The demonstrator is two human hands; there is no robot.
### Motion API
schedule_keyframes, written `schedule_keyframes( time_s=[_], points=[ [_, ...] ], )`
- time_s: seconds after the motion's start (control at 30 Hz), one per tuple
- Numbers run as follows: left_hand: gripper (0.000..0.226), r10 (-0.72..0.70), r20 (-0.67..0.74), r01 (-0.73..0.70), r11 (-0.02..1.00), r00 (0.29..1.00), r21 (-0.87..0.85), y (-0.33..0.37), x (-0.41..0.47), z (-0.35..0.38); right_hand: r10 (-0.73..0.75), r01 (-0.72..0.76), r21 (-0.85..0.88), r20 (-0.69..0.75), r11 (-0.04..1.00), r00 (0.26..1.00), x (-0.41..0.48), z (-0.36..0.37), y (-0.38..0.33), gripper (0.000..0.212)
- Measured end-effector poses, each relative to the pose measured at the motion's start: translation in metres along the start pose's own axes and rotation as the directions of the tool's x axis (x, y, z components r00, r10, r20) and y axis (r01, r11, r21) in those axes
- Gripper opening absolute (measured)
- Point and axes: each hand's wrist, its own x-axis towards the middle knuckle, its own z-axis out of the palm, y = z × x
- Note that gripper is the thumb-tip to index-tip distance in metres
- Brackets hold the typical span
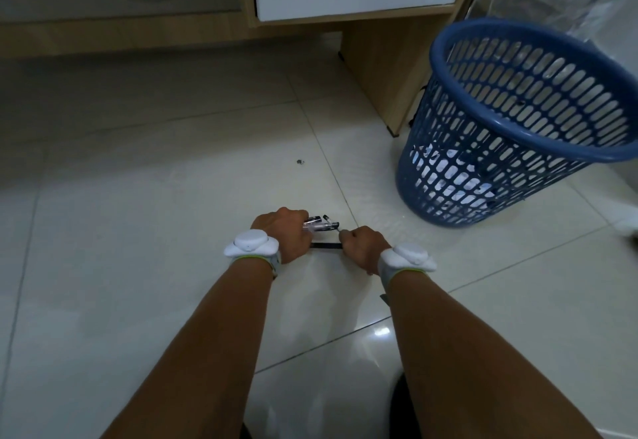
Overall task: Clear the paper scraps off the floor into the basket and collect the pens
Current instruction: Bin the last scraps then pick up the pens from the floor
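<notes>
A: Left hand?
B: Clenched round a bundle of pens, ends poking out to the right, low over the middle of the floor.
A: Right hand?
B: Curled as well, just beside the left, gripping one end of a thin dark strip. Other end tucked under the left hand. Cannot tell whether pen or band.
A: Scraps?
B: Inside the basket, showing white through the slots near its bottom.
A: And the basket?
B: At the floor's right edge, beyond the right hand, just beside the desk leg.
A: More on the floor?
B: A small dark speck, beyond the hands, well apart from them, towards the desk. Also white trackers strapped on both wrists.
</notes>
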Motion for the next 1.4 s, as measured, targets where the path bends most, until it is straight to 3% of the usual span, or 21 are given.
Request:
schedule_keyframes(
  time_s=[0.27, 0.57, 0.67, 0.9, 1.0, 1.13, 1.4],
  points=[
    [0.037, 0.02, 0.016, -0.019, 0.995, 1.0, -0.098, -0.002, -0.001, -0.004, 0.139, -0.215, 0.334, 0.237, 0.918, 0.962, -0.004, -0.005, -0.005, 0.036],
    [0.031, 0.08, 0.114, -0.067, 0.991, 0.99, -0.117, -0.012, 0.003, -0.003, 0.155, -0.305, 0.425, 0.353, 0.852, 0.923, -0.006, -0.003, -0.006, 0.036],
    [0.03, 0.089, 0.106, -0.074, 0.987, 0.99, -0.14, -0.015, 0.004, -0.003, 0.145, -0.267, 0.523, 0.262, 0.81, 0.954, 0.0, -0.003, -0.006, 0.043],
    [0.026, 0.094, 0.079, -0.075, 0.973, 0.992, -0.22, -0.009, 0.011, -0.006, 0.263, -0.216, 0.675, 0.033, 0.706, 0.964, 0.016, -0.004, -0.004, 0.03],
    [0.03, 0.098, 0.071, -0.082, 0.976, 0.993, -0.203, -0.007, 0.012, -0.004, 0.271, -0.213, 0.723, 0.037, 0.657, 0.962, 0.02, -0.008, -0.004, 0.021],
    [0.03, 0.082, 0.032, -0.074, 0.976, 0.996, -0.202, -0.012, 0.01, -0.001, 0.299, -0.15, 0.864, 0.0, 0.48, 0.954, 0.021, -0.008, -0.003, 0.048],
    [0.03, -0.014, -0.022, 0.007, 0.964, 1.0, -0.265, -0.019, 0.009, -0.002, 0.232, -0.145, 0.954, 0.083, 0.264, 0.969, 0.009, -0.017, -0.015, 0.029]
  ],
)
